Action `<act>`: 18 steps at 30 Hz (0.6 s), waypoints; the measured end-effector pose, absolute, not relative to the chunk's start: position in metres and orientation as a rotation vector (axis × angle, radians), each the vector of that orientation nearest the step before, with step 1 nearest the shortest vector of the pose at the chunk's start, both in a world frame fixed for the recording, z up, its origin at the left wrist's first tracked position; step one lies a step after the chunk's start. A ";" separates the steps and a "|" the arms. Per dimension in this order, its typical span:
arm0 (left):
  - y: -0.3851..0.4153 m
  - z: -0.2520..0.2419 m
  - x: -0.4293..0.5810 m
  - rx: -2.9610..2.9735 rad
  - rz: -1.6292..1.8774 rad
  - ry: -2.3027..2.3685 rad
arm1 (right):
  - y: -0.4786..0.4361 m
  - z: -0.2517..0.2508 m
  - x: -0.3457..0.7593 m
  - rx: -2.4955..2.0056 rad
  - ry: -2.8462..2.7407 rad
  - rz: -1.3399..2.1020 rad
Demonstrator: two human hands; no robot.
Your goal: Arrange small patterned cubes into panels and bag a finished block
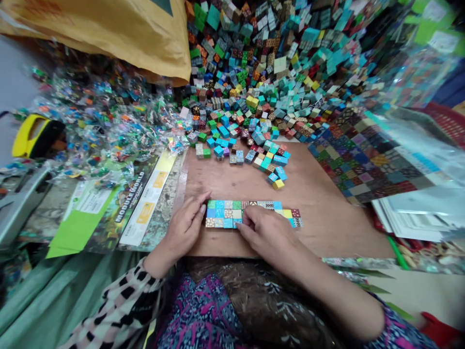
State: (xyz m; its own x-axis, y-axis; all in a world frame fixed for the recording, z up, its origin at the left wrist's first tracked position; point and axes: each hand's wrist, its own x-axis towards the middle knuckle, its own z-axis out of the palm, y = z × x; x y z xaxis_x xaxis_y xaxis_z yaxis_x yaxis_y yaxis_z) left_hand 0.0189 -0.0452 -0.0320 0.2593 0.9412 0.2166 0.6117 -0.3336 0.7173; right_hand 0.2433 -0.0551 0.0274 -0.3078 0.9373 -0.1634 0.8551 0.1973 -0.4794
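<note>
Rows of small printed cubes (pixel 220 213) lie side by side on a brown board in front of me, making a low block that is longer to the right. Along its left end rests my left hand (pixel 187 220), fingers stretched out and the fingertips touching the edge cubes. My right hand (pixel 271 232) is over the middle of the block with its fingers curled in. Its thumb and forefinger close at a blue cube (pixel 236 223) in the front row. Several cubes under this hand are hidden.
Behind the board (pixel 337 223) rises a big heap of loose cubes (pixel 254 82). Small plastic bags (pixel 109 111) are piled at the left, near a yellow-and-black tool (pixel 31 135) and printed cards (pixel 125 208). A bagged sheet of joined cubes (pixel 352 155) leans at the right.
</note>
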 end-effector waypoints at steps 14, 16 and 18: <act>-0.045 -0.031 0.018 2.030 0.864 1.399 | -0.053 0.024 0.226 -1.647 -2.357 0.691; -0.045 -0.031 0.018 2.027 0.859 1.402 | -0.052 0.022 0.224 -1.676 -2.382 0.676; -0.045 -0.030 0.018 2.021 0.854 1.400 | -0.052 0.021 0.223 -1.689 -2.393 0.667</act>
State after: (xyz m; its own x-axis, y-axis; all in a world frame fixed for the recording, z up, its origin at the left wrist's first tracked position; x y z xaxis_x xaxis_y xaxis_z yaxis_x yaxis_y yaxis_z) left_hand 0.0182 -0.0452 -0.0304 0.2624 0.9445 0.1974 0.6078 -0.3207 0.7264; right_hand 0.2226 -0.0516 0.0210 -0.3614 0.9220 -0.1391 0.8609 0.2726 -0.4296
